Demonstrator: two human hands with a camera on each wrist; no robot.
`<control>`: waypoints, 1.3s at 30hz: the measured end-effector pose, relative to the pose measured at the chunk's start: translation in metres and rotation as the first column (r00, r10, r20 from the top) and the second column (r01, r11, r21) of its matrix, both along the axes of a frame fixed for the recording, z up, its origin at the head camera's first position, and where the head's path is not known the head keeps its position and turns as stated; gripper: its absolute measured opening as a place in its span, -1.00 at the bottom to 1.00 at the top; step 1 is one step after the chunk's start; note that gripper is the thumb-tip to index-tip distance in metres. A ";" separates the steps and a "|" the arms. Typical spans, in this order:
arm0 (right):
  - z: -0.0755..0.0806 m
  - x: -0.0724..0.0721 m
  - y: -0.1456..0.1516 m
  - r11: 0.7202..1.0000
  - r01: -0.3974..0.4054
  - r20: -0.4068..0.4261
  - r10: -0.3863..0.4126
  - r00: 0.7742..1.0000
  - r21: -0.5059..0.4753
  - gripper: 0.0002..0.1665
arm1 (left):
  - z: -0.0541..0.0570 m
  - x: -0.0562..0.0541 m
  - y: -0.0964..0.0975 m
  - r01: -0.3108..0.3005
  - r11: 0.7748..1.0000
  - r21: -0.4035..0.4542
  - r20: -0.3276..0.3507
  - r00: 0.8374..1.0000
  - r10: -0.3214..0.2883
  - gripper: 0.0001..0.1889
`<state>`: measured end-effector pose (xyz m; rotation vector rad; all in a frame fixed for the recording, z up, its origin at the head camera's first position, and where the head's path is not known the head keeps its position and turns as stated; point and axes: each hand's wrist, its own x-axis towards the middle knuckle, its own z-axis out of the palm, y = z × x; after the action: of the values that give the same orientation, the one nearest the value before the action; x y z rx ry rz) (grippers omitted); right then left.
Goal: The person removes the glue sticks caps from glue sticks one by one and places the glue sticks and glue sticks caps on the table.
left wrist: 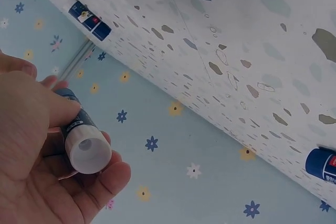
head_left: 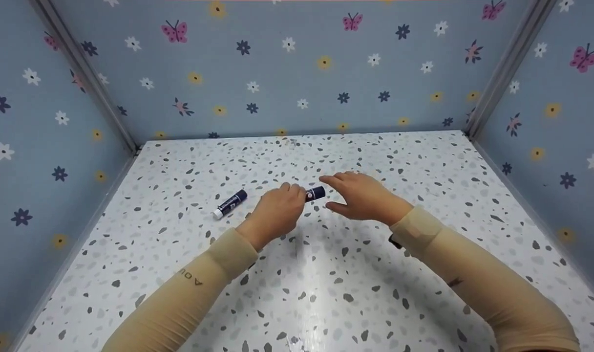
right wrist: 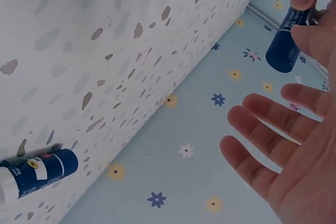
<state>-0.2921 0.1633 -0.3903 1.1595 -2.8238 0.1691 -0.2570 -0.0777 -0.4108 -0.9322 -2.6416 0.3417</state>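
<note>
In the head view my left hand (head_left: 280, 208) grips a dark blue glue stick (head_left: 315, 194), its capped end poking out to the right. The white base (left wrist: 90, 153) of that stick faces the camera in the left wrist view, with thumb and fingers around the barrel. My right hand (head_left: 363, 195) is just right of the cap, fingers spread and apart from it. A second glue stick (head_left: 230, 204) lies on the table to the left of my left hand. Another glue stick (right wrist: 44, 173) lies on the right side, mostly or wholly covered by my right arm in the head view.
The white speckled table (head_left: 307, 293) runs back to a blue flower-patterned wall (head_left: 297, 68). Similar panels stand on the left (head_left: 33, 146) and right (head_left: 561, 137), with grey metal strips in the corners.
</note>
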 end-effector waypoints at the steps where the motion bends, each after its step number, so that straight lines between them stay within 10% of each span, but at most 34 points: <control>1: -0.001 0.000 0.000 1.000 -0.008 -0.003 0.008 1.000 0.000 -0.26 | 0.000 0.000 0.000 0.009 1.000 -0.003 -0.010 1.000 -0.009 -0.72; 30: -0.019 0.001 -0.006 0.997 -0.066 0.191 0.059 0.980 0.031 -0.77 | -0.016 0.006 0.006 0.151 0.988 -0.030 -0.138 0.978 -0.153 -0.79; 39: -0.020 0.000 -0.007 0.999 -0.039 0.241 0.031 0.970 0.027 -0.78 | -0.011 0.004 0.004 0.125 0.992 0.016 -0.028 0.992 -0.125 -0.72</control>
<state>-0.2920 0.1565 -0.4108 1.2769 -3.0243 0.2874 -0.2533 -0.0735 -0.4214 -1.0739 -2.5431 0.2974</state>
